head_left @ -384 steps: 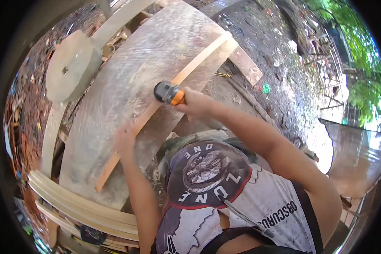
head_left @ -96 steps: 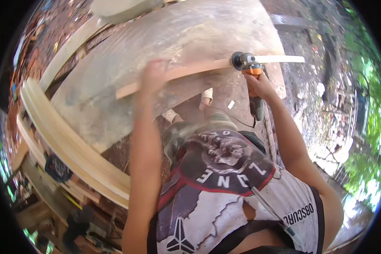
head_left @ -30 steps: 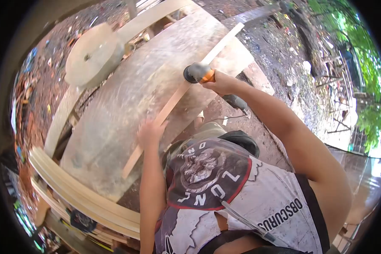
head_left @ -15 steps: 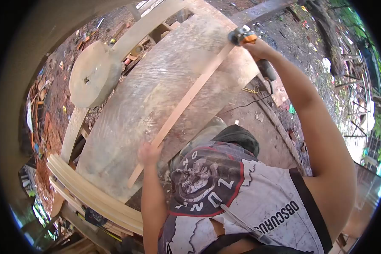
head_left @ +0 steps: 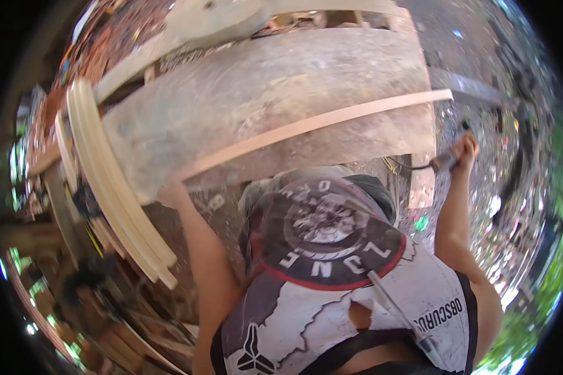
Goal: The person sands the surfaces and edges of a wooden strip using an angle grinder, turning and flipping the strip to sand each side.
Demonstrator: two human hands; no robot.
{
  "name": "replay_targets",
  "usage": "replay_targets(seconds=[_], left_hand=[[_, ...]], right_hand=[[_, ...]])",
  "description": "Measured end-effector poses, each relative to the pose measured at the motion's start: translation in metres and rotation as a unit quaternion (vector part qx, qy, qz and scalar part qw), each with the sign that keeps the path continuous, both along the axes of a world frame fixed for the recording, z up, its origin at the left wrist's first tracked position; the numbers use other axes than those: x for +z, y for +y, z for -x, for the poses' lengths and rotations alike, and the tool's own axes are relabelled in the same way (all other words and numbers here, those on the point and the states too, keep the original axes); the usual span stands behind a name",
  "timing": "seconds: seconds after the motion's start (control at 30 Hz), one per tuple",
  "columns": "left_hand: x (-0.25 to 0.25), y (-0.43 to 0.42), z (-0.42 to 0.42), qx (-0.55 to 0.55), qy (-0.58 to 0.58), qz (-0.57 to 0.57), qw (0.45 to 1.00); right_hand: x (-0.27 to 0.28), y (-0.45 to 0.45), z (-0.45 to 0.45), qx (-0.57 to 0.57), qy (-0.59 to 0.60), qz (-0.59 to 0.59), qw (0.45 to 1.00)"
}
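Broadly, tabletop [head_left: 231, 87]: the middle of the view is filled by a worn, mottled board, its right edge bordered by littered ground [head_left: 516, 187].
Stacked strips [head_left: 106, 169]: pale lengths are piled by the left end, so movement on that side is judged to be hemmed in.
Round slab [head_left: 216, 22]: the far side, left of centre, is taken up by this thick piece, partly cut off by the top of the view.
Wood strip [head_left: 328, 119]: it is laid slantwise across the tabletop, its left end close to the near edge, its right tip carried past the right edge; that overhang could be made to tip or chatter, so pressure there is probably best kept light.
Power tool [head_left: 445, 162]: it is held out beyond the right edge, apart from the wood strip; even passes would likely serve better than bearing down in one spot.
Right hand [head_left: 466, 153]: the tool is gripped, fingers wrapped about its front; more swinging room seems offered here.
Left hand [head_left: 173, 195]: it is placed by the strip's left end, blurred; whether the fingers are spread, together or pinching cannot be told. Firm steadying is advised.
Cord [head_left: 410, 167]: it is trailed toward the near right corner, where snagging is best avoided.
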State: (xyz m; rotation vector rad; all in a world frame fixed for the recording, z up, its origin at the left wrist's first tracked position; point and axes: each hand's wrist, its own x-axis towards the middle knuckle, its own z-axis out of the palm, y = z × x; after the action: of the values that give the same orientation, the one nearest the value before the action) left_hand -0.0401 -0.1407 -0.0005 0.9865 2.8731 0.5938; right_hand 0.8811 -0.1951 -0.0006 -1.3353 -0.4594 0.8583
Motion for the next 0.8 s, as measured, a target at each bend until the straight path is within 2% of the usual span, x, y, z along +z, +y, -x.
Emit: replay_targets(seconds=[0.03,0.07,0.1,0.17,0.2,0.27,0.33,0.4,0.47,0.57,0.6,0.67,0.73,0.8], left_hand=[[-0.016,-0.017,0.045,0.11,-0.137,-0.079,0.981],[-0.022,-0.029,0.073,0.21,-0.265,-0.163,0.927],[-0.018,-0.034,0.079,0.225,-0.257,-0.165,0.925],[-0.003,-0.029,0.081,0.303,-0.464,-0.196,0.809],[0.002,-0.027,0.085,0.305,-0.461,-0.198,0.809],[0.0,-0.017,0.096,0.295,-0.585,-0.168,0.737],[-0.012,-0.008,0.115,0.265,-0.611,-0.124,0.735],[-0.015,-0.001,0.123,0.238,-0.636,-0.081,0.729],[-0.014,0.007,0.122,0.087,-0.636,0.046,0.765],[-0.019,0.02,0.122,0.05,-0.612,0.042,0.788],[-0.02,0.022,0.12,0.047,-0.615,0.041,0.786],[-0.019,0.026,0.116,0.012,-0.604,-0.07,0.794],[-0.015,0.025,0.114,0.007,-0.59,-0.074,0.804],[-0.015,0.02,0.12,0.0,-0.575,-0.079,0.814]], right_hand=[[0.011,-0.016,0.03,-0.036,0.062,0.012,0.997],[0.023,-0.028,0.063,-0.078,0.123,0.026,0.989],[0.022,-0.034,0.072,-0.062,0.127,0.033,0.989],[0.013,-0.047,0.087,-0.123,0.203,0.049,0.97],[0.015,-0.049,0.098,-0.119,0.205,0.05,0.97],[0.022,-0.053,0.113,-0.096,0.185,0.043,0.977],[0.031,-0.058,0.124,-0.078,0.177,0.056,0.98],[0.057,-0.055,0.148,-0.008,0.146,0.044,0.988],[0.075,-0.05,0.17,-0.001,0.148,0.041,0.988],[0.1,-0.042,0.201,0.017,0.122,0.059,0.991],[0.11,-0.036,0.218,0.006,0.077,0.097,0.992],[0.121,-0.024,0.247,-0.011,0.029,0.132,0.991],[0.129,-0.012,0.268,0.083,-0.046,0.197,0.976],[0.138,0.004,0.313,0.098,-0.098,0.242,0.96]])
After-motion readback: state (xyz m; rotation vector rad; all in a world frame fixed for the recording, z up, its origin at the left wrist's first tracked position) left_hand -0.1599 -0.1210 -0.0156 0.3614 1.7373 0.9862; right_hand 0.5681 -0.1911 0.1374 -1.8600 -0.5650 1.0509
